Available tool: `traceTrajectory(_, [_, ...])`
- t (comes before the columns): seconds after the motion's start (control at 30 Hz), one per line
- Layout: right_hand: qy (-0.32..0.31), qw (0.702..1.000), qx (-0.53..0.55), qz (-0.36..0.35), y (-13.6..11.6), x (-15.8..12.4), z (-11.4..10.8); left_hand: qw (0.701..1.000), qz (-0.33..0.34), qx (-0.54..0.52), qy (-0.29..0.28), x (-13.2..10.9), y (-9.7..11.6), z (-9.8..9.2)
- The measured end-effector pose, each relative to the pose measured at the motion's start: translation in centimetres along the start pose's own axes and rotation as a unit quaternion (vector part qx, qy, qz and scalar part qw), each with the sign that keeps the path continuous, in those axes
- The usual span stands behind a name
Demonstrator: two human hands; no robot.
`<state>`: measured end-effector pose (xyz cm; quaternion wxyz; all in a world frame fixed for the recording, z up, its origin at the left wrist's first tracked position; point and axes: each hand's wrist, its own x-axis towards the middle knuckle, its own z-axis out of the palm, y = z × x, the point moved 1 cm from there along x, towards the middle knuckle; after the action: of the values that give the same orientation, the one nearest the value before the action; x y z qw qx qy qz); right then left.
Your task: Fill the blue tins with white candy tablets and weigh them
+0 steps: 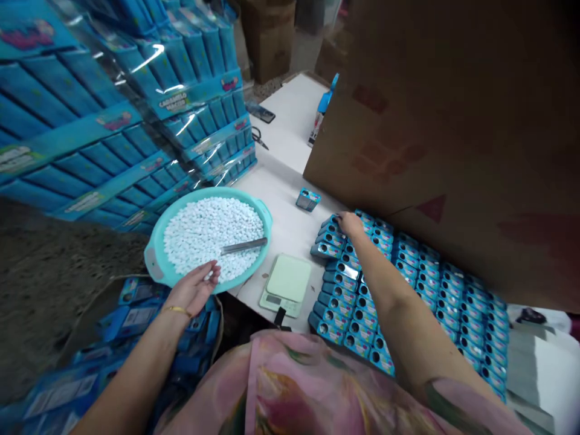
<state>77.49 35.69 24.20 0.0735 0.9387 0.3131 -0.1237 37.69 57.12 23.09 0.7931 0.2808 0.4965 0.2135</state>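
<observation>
My right hand (350, 223) on end tin of blue tins (339, 278), fingers together; can't tell if gripping. My left hand (194, 289) open, palm up, over rim of teal basin (156, 260). White candies (212, 232) fill basin, steel scoop (244, 245) lying on them. White desk (281, 199) carries tins in rows, one loose tin (308, 199), green scale (285, 284), scissors (259, 138), phone (260, 112). Cardboard sheet (408, 133) stands at right. Wrapped blue boxes (136, 103) stacked left; brown cartons (267, 42) beyond; concrete floor (45, 284) below.
</observation>
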Motion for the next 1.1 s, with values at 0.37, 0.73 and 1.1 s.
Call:
traceTrajectory(0.37, [0.162,0.976,-0.049,-0.138,-3.9,-7.5,-7.0,0.999,0.006,-0.029,0.036,-1.9,0.1,-2.0])
traceTrajectory(0.73, [-0.014,0.962,0.004,-0.273,-13.5,-17.4,1.5,0.997,0.024,0.069,-0.025,0.8,1.2,0.0])
traceTrajectory(1.1, [-0.237,0.912,0.169,-0.288,-13.8,-25.2,9.9,0.972,0.072,0.224,-0.023,2.0,0.3,-0.6])
